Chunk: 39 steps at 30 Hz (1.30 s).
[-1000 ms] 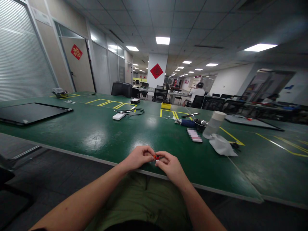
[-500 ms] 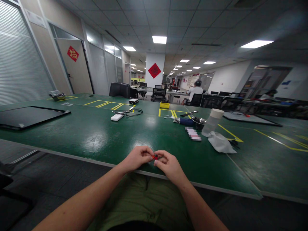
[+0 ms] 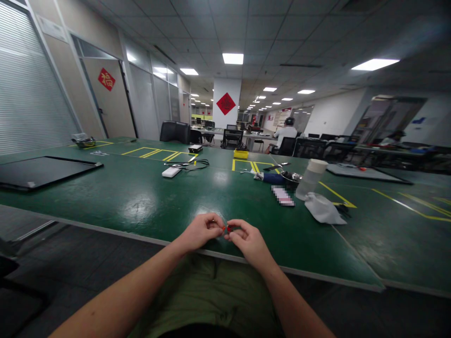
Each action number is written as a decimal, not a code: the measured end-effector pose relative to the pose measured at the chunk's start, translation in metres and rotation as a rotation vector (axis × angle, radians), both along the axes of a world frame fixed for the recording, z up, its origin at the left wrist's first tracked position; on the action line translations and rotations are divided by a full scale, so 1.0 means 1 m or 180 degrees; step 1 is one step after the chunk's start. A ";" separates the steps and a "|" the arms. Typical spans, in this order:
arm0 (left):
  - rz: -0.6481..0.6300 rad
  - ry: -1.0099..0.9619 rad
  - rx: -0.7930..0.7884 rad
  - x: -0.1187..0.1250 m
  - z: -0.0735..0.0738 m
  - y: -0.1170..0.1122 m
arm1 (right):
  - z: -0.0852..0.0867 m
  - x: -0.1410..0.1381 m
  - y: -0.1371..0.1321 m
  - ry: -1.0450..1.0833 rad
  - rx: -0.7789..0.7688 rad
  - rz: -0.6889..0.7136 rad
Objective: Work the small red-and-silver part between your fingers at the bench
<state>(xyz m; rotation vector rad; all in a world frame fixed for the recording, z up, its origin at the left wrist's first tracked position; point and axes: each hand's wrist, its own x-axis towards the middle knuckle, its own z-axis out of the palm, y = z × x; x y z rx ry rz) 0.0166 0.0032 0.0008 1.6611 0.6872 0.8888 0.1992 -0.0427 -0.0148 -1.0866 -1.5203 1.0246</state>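
Observation:
Close to the table's front edge, my left hand (image 3: 205,231) pinches a tiny orange piece (image 3: 223,228) between thumb and fingertips. Facing it, my right hand (image 3: 246,238) is closed on a small red and dark piece (image 3: 229,228), held at the fingertips. A narrow gap shows between the two pieces. Both are too small for me to tell their kind, and the fingers cover part of each. Beneath the hands is the green tabletop (image 3: 197,192).
A phone (image 3: 282,195), a white pouch (image 3: 324,209) and a translucent bottle (image 3: 310,180) stand to the right. Ahead lie a white power bank-like block (image 3: 171,172) with cables and a small yellow box (image 3: 241,153). A dark flat panel (image 3: 45,171) is at left. A person sits far back.
The orange piece and the red piece, together between my fingertips before, are now slightly apart. My right fingers have shifted and turned the red piece a little.

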 end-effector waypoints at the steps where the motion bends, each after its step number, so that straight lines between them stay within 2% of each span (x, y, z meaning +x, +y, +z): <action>1: -0.0024 -0.0037 -0.0024 0.000 0.000 0.000 | 0.000 0.000 0.000 0.0045 -0.0009 0.0018; 15: 0.0060 -0.0022 -0.0047 0.000 -0.001 0.002 | 0.004 -0.001 -0.002 -0.0075 0.0044 0.0018; 39: -0.0098 -0.0149 -0.0145 0.002 -0.003 0.001 | -0.001 -0.001 0.001 0.0066 0.0077 0.0085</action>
